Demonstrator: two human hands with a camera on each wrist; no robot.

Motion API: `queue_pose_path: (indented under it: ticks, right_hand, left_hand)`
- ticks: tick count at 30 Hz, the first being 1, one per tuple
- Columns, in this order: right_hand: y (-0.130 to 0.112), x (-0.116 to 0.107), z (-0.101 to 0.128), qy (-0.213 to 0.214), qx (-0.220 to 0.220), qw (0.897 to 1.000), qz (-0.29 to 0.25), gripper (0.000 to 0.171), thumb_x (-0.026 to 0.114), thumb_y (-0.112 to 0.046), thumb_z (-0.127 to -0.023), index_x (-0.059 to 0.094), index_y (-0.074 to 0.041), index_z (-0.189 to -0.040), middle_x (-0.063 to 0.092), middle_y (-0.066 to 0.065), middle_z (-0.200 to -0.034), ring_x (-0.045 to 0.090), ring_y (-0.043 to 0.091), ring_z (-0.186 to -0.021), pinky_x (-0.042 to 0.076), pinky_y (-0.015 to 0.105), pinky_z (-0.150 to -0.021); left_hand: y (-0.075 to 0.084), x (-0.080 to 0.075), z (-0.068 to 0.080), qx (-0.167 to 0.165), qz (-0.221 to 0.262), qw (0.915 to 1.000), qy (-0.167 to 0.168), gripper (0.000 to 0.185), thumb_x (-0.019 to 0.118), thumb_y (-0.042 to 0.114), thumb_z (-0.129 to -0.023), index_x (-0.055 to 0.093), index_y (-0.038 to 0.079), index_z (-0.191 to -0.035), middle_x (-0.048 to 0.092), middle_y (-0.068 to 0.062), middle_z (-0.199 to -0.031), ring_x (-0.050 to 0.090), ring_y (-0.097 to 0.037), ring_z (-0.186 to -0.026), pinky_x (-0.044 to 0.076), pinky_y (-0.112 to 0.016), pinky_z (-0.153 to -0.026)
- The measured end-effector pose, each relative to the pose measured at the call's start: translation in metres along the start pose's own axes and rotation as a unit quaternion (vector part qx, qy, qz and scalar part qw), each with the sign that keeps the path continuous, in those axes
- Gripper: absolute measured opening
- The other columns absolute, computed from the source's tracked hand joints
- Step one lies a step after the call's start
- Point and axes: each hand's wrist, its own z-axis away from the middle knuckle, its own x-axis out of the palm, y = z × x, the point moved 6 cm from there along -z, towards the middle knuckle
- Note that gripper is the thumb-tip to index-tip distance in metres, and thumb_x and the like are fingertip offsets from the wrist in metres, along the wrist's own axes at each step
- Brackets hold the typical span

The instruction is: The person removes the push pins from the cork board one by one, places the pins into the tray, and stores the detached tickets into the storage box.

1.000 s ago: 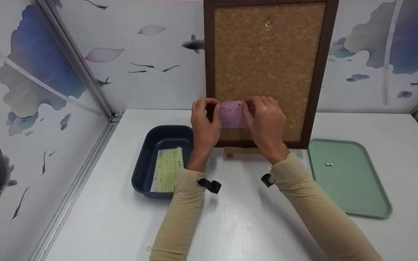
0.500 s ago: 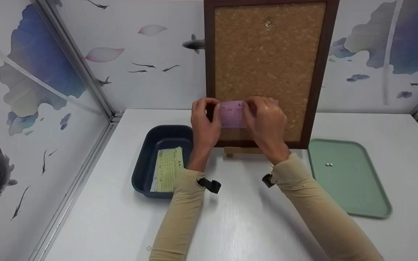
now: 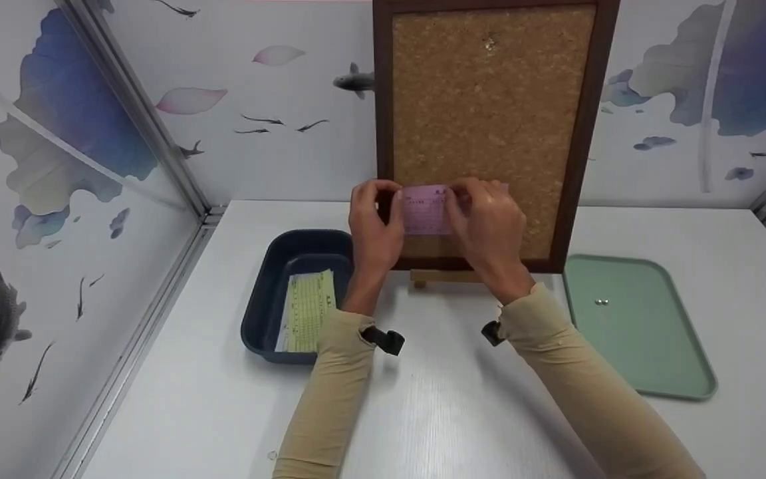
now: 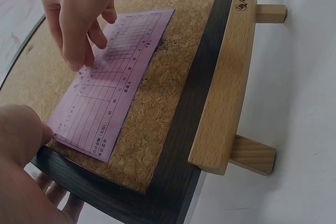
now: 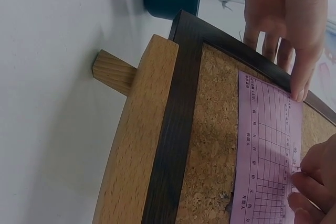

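A pink printed form [image 3: 425,211] lies flat against the lower part of the cork board [image 3: 483,120]. My left hand [image 3: 378,223] grips the board's left edge. In the left wrist view, its thumb [image 4: 23,124] presses the form's corner while the other fingers reach behind the dark frame [image 4: 89,182]. With bent fingers, my right hand [image 3: 489,219] touches the form's upper edge near its middle. Its thumb and fingertips [image 5: 299,179] pinch together there on what seems a small push pin, mostly hidden by the fingers.
A dark blue bin [image 3: 256,313] with yellow-green forms [image 3: 310,313] stands left. On the right lies a green tray [image 3: 649,352] with two small silvery pins [image 3: 602,302]. More shiny pins [image 3: 489,44] sit high on the board. A wooden easel ledge [image 4: 226,77] supports the frame.
Both hands and the pink form keep almost the same place. Only my right wrist and sleeve have shifted very slightly.
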Motion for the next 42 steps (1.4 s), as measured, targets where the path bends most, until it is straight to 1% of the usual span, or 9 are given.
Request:
queue_pose_path:
  ticks: [7, 12, 14, 18, 22, 27, 31, 35, 42]
  right_hand:
    - [-0.002, -0.003, 0.000, -0.007, -0.004, 1.000, 0.003, 0.020, 0.073, -0.025, -0.104, 0.080, -0.007, -0.107, 0.082, 0.012, -0.098, 0.076, 0.028, -0.085, 0.064, 0.050, -0.082]
    - [-0.003, -0.006, 0.001, -0.019, -0.005, 1.000, 0.009, 0.021, 0.072, -0.026, -0.105, 0.080, -0.006, -0.109, 0.083, 0.012, -0.101, 0.077, 0.028, -0.087, 0.065, 0.051, -0.089]
    - [-0.003, -0.007, 0.003, -0.021, -0.005, 1.000, 0.007, 0.021, 0.073, -0.026, -0.105, 0.080, -0.006, -0.110, 0.083, 0.012, -0.102, 0.076, 0.028, -0.088, 0.065, 0.049, -0.087]
    - [-0.002, -0.012, 0.005, -0.022, -0.005, 1.000, 0.000, 0.020, 0.075, -0.025, -0.104, 0.080, -0.007, -0.111, 0.082, 0.012, -0.104, 0.075, 0.028, -0.090, 0.065, 0.046, -0.078]
    - [-0.001, -0.017, 0.007, -0.022, -0.009, 1.000, -0.002, 0.020, 0.077, -0.025, -0.103, 0.080, -0.008, -0.112, 0.082, 0.011, -0.105, 0.075, 0.027, -0.089, 0.065, 0.045, -0.077]
    - [0.003, -0.026, 0.011, -0.023, -0.012, 1.000, -0.004, 0.019, 0.078, -0.024, -0.101, 0.080, -0.009, -0.111, 0.080, 0.011, -0.100, 0.073, 0.027, -0.086, 0.064, 0.045, -0.073]
    - [0.007, -0.034, 0.016, -0.017, -0.020, 1.000, -0.005, 0.019, 0.078, -0.024, -0.102, 0.080, -0.008, -0.110, 0.079, 0.013, -0.097, 0.072, 0.028, -0.085, 0.064, 0.046, -0.072]
    - [0.013, -0.043, 0.024, -0.014, -0.029, 0.999, -0.008, 0.019, 0.077, -0.023, -0.102, 0.080, -0.006, -0.109, 0.079, 0.013, -0.096, 0.073, 0.029, -0.086, 0.063, 0.046, -0.073]
    - [0.031, -0.063, 0.038, -0.008, -0.030, 0.999, -0.022, 0.015, 0.080, -0.017, -0.099, 0.080, -0.005, -0.107, 0.080, 0.014, -0.096, 0.073, 0.030, -0.085, 0.060, 0.046, -0.070]
  left_hand:
    - [0.001, -0.001, 0.000, -0.005, -0.003, 1.0000, -0.002, 0.014, 0.063, 0.018, -0.111, 0.069, 0.008, -0.118, 0.063, -0.009, -0.128, 0.059, -0.019, -0.120, 0.052, -0.035, -0.104]
    - [0.001, -0.002, 0.000, -0.005, 0.001, 1.0000, -0.003, 0.014, 0.063, 0.018, -0.111, 0.069, 0.008, -0.119, 0.065, -0.009, -0.124, 0.060, -0.019, -0.117, 0.053, -0.035, -0.102]
    - [0.002, -0.003, 0.000, -0.006, 0.004, 1.0000, -0.002, 0.014, 0.063, 0.018, -0.111, 0.069, 0.008, -0.119, 0.067, -0.009, -0.122, 0.061, -0.019, -0.116, 0.054, -0.035, -0.103]
    - [0.004, -0.005, 0.000, -0.014, 0.012, 0.9998, -0.001, 0.014, 0.063, 0.017, -0.111, 0.068, 0.008, -0.120, 0.067, -0.009, -0.122, 0.063, -0.019, -0.115, 0.057, -0.035, -0.101]
    - [0.004, -0.007, 0.001, -0.022, 0.011, 0.9997, 0.000, 0.014, 0.063, 0.017, -0.111, 0.068, 0.009, -0.121, 0.067, -0.009, -0.125, 0.064, -0.020, -0.117, 0.057, -0.037, -0.101]
    - [0.004, -0.014, 0.002, -0.025, -0.004, 0.9997, 0.005, 0.014, 0.063, 0.017, -0.110, 0.069, 0.009, -0.120, 0.066, -0.009, -0.132, 0.062, -0.021, -0.124, 0.054, -0.040, -0.108]
    - [0.005, -0.023, 0.005, -0.017, -0.013, 0.9997, 0.009, 0.014, 0.064, 0.018, -0.110, 0.070, 0.008, -0.120, 0.066, -0.010, -0.135, 0.062, -0.021, -0.126, 0.054, -0.044, -0.108]
    - [0.008, -0.031, 0.007, -0.011, -0.008, 0.9999, 0.009, 0.016, 0.064, 0.021, -0.110, 0.070, 0.010, -0.120, 0.069, -0.008, -0.129, 0.064, -0.021, -0.123, 0.054, -0.045, -0.106]
    - [0.015, -0.043, 0.011, -0.007, -0.007, 0.9999, 0.003, 0.017, 0.064, 0.022, -0.110, 0.070, 0.011, -0.121, 0.075, -0.004, -0.120, 0.068, -0.016, -0.119, 0.054, -0.041, -0.105]
